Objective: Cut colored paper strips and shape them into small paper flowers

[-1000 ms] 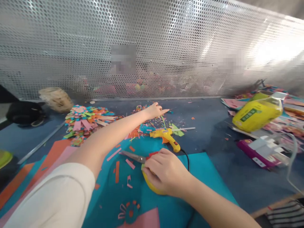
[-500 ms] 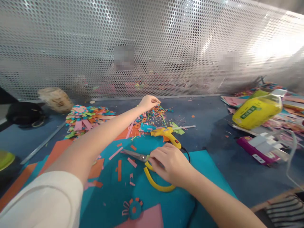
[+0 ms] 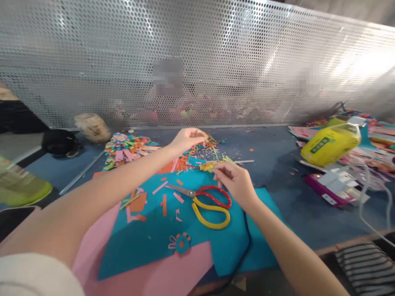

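Note:
My left hand (image 3: pixel 191 139) reaches to the back of the table, thumb and fingers pinched over a heap of paper scraps (image 3: pixel 212 144). Whatever is in that pinch is too small to make out. My right hand (image 3: pixel 235 181) is closed, its fingertips beside the yellow glue gun (image 3: pixel 207 166). It covers most of the gun, so I cannot tell whether it grips it. Scissors (image 3: pixel 191 193) with one red and one yellow handle lie on blue paper (image 3: pixel 138 242) just below that hand. Nearer me lies a small blue paper disc (image 3: pixel 182 244) with orange tabs and pink loops.
A fringed paper piece (image 3: pixel 129 148) and a jar (image 3: pixel 92 127) stand at back left. A green-based bottle (image 3: pixel 27 185) is at far left. At right are a yellow bottle (image 3: pixel 331 144) and a purple box (image 3: pixel 327 191). A perforated metal panel (image 3: pixel 197 49) closes the back.
My right hand has let go of the scissors and moved up and right to the glue gun. My left hand stays over the scraps. The view has shifted slightly.

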`<state>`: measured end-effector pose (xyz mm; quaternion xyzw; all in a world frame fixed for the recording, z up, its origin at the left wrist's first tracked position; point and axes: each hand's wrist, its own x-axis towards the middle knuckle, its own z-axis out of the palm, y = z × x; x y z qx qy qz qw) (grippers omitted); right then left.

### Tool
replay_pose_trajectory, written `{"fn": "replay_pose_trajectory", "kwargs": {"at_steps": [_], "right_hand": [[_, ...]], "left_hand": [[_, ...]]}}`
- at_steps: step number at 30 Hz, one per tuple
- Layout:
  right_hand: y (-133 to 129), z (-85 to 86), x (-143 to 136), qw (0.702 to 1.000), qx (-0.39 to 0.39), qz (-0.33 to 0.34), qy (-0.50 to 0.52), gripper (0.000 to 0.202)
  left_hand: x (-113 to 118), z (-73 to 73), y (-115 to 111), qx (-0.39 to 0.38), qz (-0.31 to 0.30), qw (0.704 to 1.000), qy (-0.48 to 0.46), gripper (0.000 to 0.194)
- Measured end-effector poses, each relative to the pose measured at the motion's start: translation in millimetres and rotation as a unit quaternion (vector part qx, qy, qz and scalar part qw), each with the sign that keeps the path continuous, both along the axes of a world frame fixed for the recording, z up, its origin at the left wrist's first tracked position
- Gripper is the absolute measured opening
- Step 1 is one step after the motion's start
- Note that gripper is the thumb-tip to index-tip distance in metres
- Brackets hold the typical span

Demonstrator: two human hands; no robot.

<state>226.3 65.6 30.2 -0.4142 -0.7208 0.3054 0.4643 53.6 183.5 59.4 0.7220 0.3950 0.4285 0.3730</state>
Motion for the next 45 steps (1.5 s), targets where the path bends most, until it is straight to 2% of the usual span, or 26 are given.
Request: {"fn": "replay_pose_trajectory", "kwargs": {"at_steps": [2, 4, 6, 9, 15, 20, 26, 34, 38, 45], "right_hand": [[0, -0.4, 0, 1.0, -0.011, 0.01, 0.021, 0.012], [-1, -0.9, -1, 0.999, -0.011, 0.021, 0.021, 0.013], [-3, -1.4, -2, 0.999, -0.006, 0.035, 0.013, 0.015], [-4, -3.6, -5, 0.999, 0.001, 0.052, 0.005, 0.015], [-4, -9.8, -11, 0.999, 0.017, 0.042, 0.003, 0.01], [-4, -8.3, -13, 0.998, 0.044, 0.04, -0.021, 0.007], [-5, -10.3, -16, 0.991, -0.086, 0.099, 0.03, 0.012], [-9, -10.5, -22, 0.969, -0.18, 0.144, 0.084, 0.015], [-9, -13.7, -23, 0.969, -0.182, 0.153, 0.06, 0.012], [-5, -24.7, -22, 0.971, -0.159, 0.172, 0.036, 0.029]], "left_hand": [[-3, 0.0, -35, -0.058, -0.023, 0.998, -0.017, 0.019], [-7, -1.6, -65, -0.098, -0.021, 0.995, -0.016, 0.019], [-11, -5.2, -88, -0.099, -0.017, 0.995, -0.012, 0.016], [-19, -15.9, -108, -0.11, 0.006, 0.993, -0.034, 0.014], [-29, -51.1, -131, -0.158, 0.057, 0.98, -0.11, 0.02], [-33, -65.8, -141, -0.17, 0.063, 0.967, -0.177, 0.02], [-29, -70.6, -143, -0.179, 0.048, 0.959, -0.217, 0.018], [-30, -75.6, -147, -0.199, 0.033, 0.953, -0.226, 0.016], [-30, -78.5, -146, -0.188, 0.041, 0.959, -0.21, 0.017], [-31, -72.9, -151, -0.17, 0.036, 0.974, -0.146, 0.02]]}}
